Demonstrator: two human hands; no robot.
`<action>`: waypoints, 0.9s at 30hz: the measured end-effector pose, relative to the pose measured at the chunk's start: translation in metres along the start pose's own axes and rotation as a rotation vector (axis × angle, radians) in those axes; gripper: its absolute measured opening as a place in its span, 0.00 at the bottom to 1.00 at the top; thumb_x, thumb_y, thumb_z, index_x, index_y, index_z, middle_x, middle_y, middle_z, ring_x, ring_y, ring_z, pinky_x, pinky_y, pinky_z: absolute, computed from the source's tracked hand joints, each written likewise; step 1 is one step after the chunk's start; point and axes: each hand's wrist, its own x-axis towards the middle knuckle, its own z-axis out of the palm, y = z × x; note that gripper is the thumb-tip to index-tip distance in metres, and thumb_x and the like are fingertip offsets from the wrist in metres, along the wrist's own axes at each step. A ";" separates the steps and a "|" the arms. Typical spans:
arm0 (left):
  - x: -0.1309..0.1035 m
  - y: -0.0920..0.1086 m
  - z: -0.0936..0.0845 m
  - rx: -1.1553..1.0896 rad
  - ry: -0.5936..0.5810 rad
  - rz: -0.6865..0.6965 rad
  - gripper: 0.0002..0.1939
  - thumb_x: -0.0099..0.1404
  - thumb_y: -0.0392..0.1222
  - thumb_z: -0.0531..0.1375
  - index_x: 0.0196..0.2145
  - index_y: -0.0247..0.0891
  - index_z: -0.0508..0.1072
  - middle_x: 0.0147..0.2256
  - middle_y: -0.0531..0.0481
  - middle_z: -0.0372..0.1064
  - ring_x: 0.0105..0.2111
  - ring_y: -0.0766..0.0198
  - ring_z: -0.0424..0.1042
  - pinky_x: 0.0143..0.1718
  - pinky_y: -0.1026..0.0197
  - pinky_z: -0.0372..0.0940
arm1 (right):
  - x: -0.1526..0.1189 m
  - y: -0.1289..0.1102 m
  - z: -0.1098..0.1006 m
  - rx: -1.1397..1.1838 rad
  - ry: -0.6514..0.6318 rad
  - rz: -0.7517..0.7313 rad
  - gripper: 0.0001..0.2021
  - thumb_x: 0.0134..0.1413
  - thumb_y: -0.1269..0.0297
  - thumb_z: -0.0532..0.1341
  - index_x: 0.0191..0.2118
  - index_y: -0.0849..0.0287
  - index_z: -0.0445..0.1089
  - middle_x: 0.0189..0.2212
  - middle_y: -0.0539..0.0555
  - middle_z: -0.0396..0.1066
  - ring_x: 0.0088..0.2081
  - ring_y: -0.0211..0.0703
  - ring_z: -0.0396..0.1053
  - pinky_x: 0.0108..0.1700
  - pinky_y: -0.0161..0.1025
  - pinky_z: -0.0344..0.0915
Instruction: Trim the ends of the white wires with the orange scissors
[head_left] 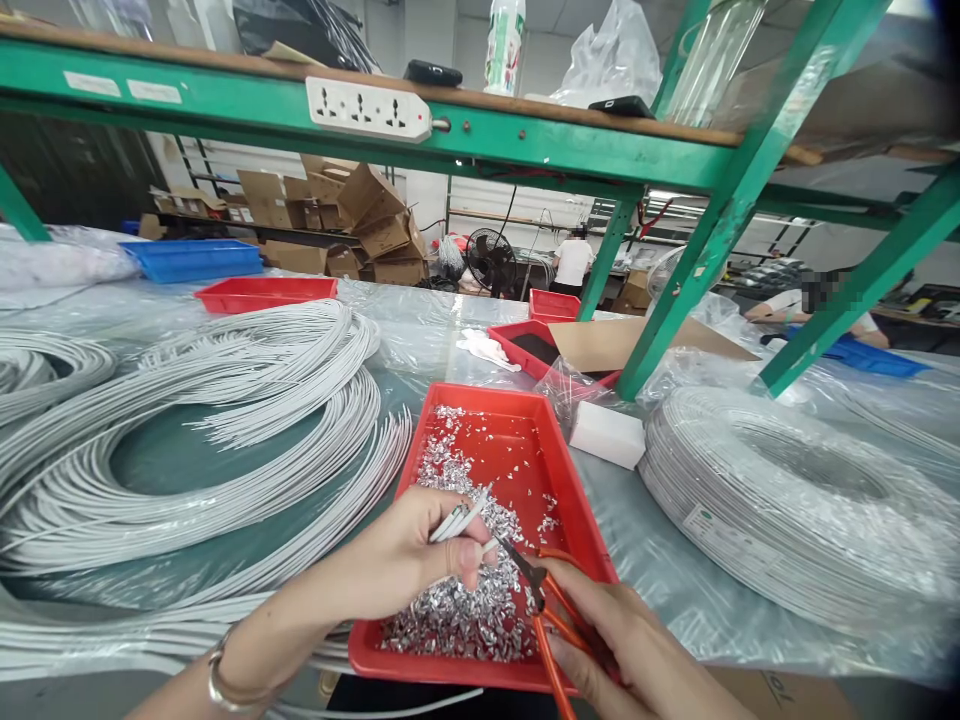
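Observation:
My left hand (420,550) is closed around several white cables (465,515), their ends poking out past the thumb and fingers. In my right hand (607,630) are cutting pliers (551,600) with orange handles and dark jaws. The jaw tips meet or nearly meet one cable end beside my left thumb; whether they touch it I cannot tell. Both hands are over a red tray (577,500), which holds a heap of small shiny silver scraps (476,615), thickest along its left and near parts.
Bundles of white cable (285,490) lie coiled on the left. A plastic-wrapped cable coil (795,500) and a small white box (607,435) sit on the right. Above runs a green shelf frame (525,150) with a power strip (367,108). Two people are farther back.

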 end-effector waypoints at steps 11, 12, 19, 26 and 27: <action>-0.003 0.005 0.002 0.020 -0.032 -0.022 0.09 0.57 0.42 0.60 0.26 0.33 0.70 0.21 0.54 0.64 0.22 0.69 0.60 0.26 0.65 0.54 | 0.041 -0.002 0.028 0.937 0.184 -0.016 0.14 0.42 0.55 0.66 0.31 0.61 0.71 0.08 0.40 0.54 0.10 0.29 0.48 0.14 0.29 0.48; -0.004 0.006 0.005 0.037 -0.025 -0.031 0.08 0.56 0.41 0.60 0.26 0.33 0.70 0.21 0.55 0.63 0.22 0.69 0.58 0.25 0.66 0.53 | 0.046 -0.008 0.031 1.002 0.190 -0.010 0.13 0.41 0.57 0.67 0.27 0.61 0.70 0.07 0.40 0.54 0.10 0.28 0.46 0.13 0.29 0.45; -0.007 0.005 0.008 0.056 0.021 0.036 0.03 0.58 0.36 0.58 0.26 0.35 0.69 0.22 0.57 0.63 0.24 0.70 0.59 0.27 0.67 0.54 | 0.058 -0.024 0.043 1.662 -0.074 0.048 0.18 0.48 0.62 0.64 0.15 0.59 0.57 0.06 0.37 0.48 0.09 0.25 0.40 0.18 0.30 0.46; -0.004 0.001 0.013 0.110 0.130 0.035 0.05 0.57 0.37 0.59 0.25 0.36 0.67 0.20 0.59 0.60 0.22 0.71 0.57 0.25 0.67 0.53 | 0.058 -0.016 0.041 1.245 0.248 -0.011 0.10 0.44 0.62 0.67 0.23 0.62 0.69 0.13 0.44 0.63 0.13 0.27 0.48 0.16 0.30 0.41; -0.003 0.001 0.014 0.093 0.126 0.041 0.05 0.57 0.37 0.59 0.25 0.36 0.67 0.21 0.58 0.61 0.22 0.70 0.58 0.25 0.67 0.54 | 0.058 -0.017 0.041 1.285 0.228 -0.005 0.11 0.45 0.62 0.67 0.21 0.62 0.68 0.12 0.44 0.62 0.13 0.27 0.48 0.16 0.30 0.42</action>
